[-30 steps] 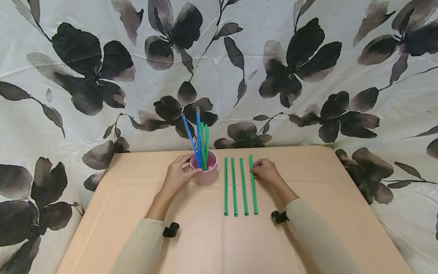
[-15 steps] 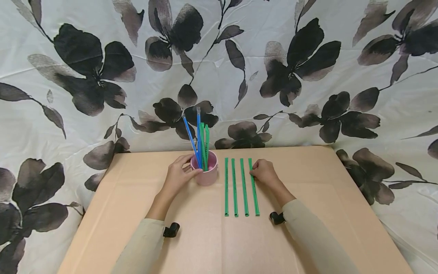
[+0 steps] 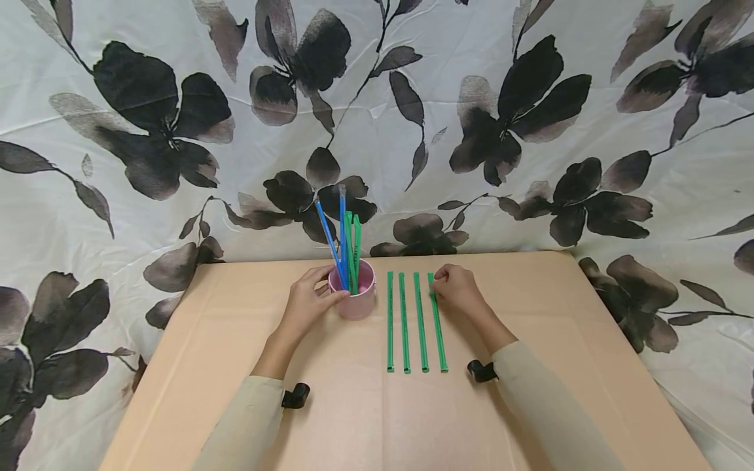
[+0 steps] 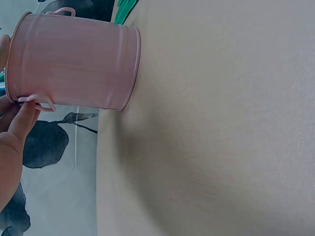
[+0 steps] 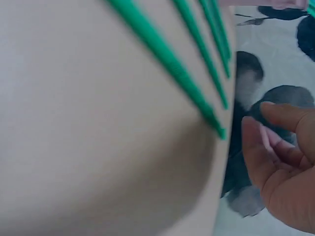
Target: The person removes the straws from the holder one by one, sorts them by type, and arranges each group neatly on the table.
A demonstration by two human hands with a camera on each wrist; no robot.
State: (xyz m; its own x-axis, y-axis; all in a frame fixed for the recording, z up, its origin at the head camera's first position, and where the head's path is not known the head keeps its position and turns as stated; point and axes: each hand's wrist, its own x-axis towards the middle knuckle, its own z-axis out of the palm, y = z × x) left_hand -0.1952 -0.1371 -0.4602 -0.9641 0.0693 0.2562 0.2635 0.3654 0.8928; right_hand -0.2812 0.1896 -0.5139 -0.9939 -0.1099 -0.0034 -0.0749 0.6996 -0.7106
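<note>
My left hand (image 3: 306,297) grips a small pink pail (image 3: 356,310) at its rim; in the left wrist view the thumb presses by the side handle (image 4: 44,102). Slim blue sticks (image 3: 327,232) with greyish tips and green straws (image 3: 357,242) stand in the pail. To its right several green straws lie side by side, their lengths pointing away from me. My right hand (image 3: 462,296) hovers at the far end of the rightmost green straw (image 3: 438,333). In the right wrist view, thumb and fingertips are parted and hold nothing, apart from that straw's tip (image 5: 219,129).
The light tan tabletop (image 3: 353,418) ends at a far edge just behind the pail and straws. Behind it hangs a white cloth (image 3: 377,131) with dark flowers. Black cameras sit at both wrists.
My right hand first pinches the rightmost straw, which settles slightly toward me in line with the others. Now the fingers have come off it. The left hand and pail stay put.
</note>
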